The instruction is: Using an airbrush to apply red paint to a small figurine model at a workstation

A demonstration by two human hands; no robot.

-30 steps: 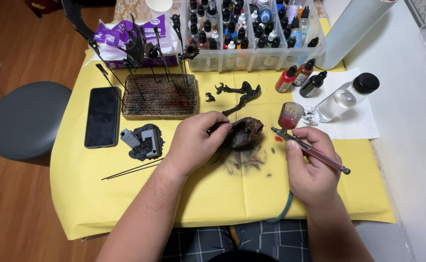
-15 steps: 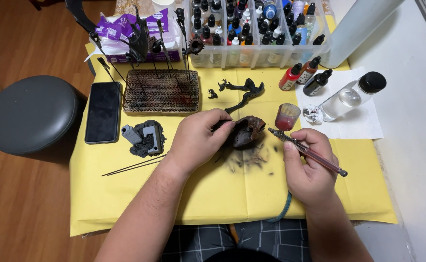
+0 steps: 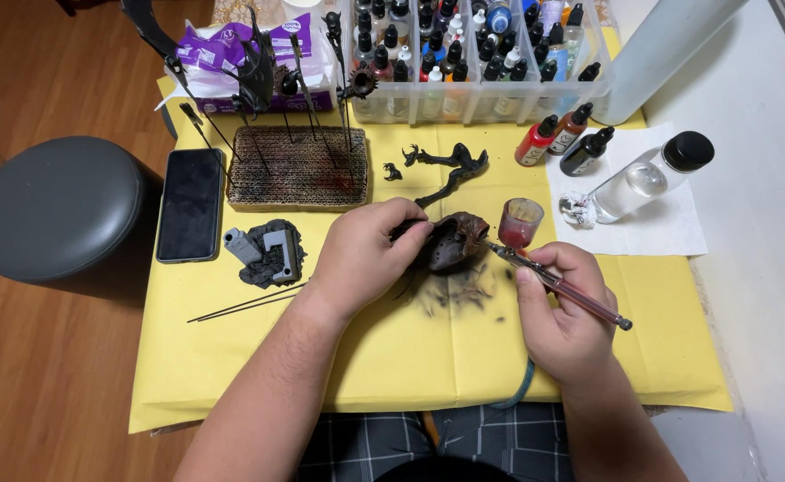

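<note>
spraying the dark model part (image 3: 453, 241)
our left hand (image 3: 366, 254) grips it; our right hand (image 3: 562, 312) holds the airbrush (image 3: 558, 286), nozzle close. next, we judge, steady aim matters.

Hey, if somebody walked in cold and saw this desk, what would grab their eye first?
Probably the two hands at the centre of the yellow sheet: the left hand grips a dark brown model part, while the right hand points an airbrush with a reddish cup at it. Behind them, a clear box of paint bottles lines the back edge, and dark pieces on sticks stand in a cardboard block.
</note>
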